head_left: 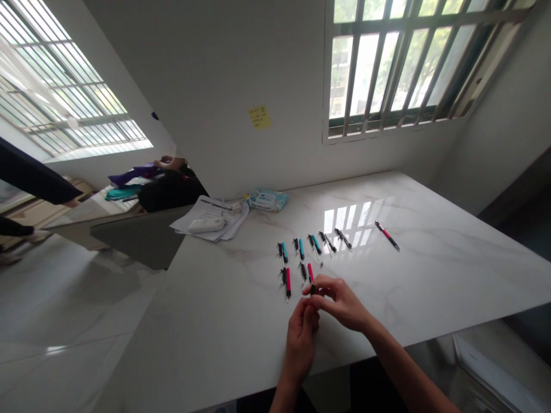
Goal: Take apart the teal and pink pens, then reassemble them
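- I see my right hand (338, 295) angled in from the right, thumb and forefinger pinching a small black piece (313, 290).
- My left hand (300, 338) curls loosely just below; I can't tell what it holds.
- The piece looks short, near a pink barrel (310, 271).

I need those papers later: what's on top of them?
A white, rounded block and something pale, too unclear to name, lie on the papers. What is printed beneath the block is covered and cannot be seen.
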`<state>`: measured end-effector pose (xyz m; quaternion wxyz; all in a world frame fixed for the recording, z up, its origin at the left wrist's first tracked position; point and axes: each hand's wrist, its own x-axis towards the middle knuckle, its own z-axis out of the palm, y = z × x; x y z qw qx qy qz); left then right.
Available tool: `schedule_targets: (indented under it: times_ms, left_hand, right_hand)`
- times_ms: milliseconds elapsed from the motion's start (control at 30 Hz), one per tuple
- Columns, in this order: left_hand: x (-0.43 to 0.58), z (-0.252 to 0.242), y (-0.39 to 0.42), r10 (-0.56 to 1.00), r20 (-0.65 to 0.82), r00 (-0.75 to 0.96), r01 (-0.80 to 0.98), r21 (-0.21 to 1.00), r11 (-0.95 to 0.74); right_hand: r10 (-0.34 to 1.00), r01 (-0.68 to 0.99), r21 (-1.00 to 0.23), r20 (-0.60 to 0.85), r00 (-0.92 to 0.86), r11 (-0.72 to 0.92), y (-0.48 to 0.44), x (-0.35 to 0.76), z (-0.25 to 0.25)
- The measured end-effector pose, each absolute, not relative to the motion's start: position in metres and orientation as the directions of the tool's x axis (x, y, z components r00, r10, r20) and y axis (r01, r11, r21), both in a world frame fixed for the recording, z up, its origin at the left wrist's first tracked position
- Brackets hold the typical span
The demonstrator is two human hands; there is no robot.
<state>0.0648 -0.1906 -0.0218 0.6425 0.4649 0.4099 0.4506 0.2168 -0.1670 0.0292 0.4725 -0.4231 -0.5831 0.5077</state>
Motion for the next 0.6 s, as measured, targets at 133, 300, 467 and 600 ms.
schedule_targets:
  times_ms: [133, 300, 467, 600]
  left_hand:
    - [0.0654, -0.0257, -0.1901, 0.966, -0.084, 0.245, -0.184, 0.974, 0.132]
    - [0.0655, -0.0245, -0.1896, 0.963, -0.093, 0.252, -0.198, 0.969, 0.146]
    - [0.0655, -0.0253, -0.1895, 0.966, -0.096, 0.241, -0.204, 0.968, 0.147]
    - [0.066, -0.0264, -0.1898, 0.966, -0.093, 0.243, -0.209, 0.967, 0.146]
  right_hand:
    - [0.989, -0.077, -0.994, 0.091, -0.114, 0.082, -0.1686, 0.2152, 0.0216]
    - [0.986, -0.191, -0.975, 0.132, -0.101, 0.111, -0.1702, 0.2152, 0.0185]
    - [0.989, -0.187, -0.976, 0.128, -0.069, 0.113, -0.1715, 0.212, 0.0194]
    - [0.989, -0.189, -0.972, 0.145, -0.008, 0.14, -0.1729, 0.2092, 0.018]
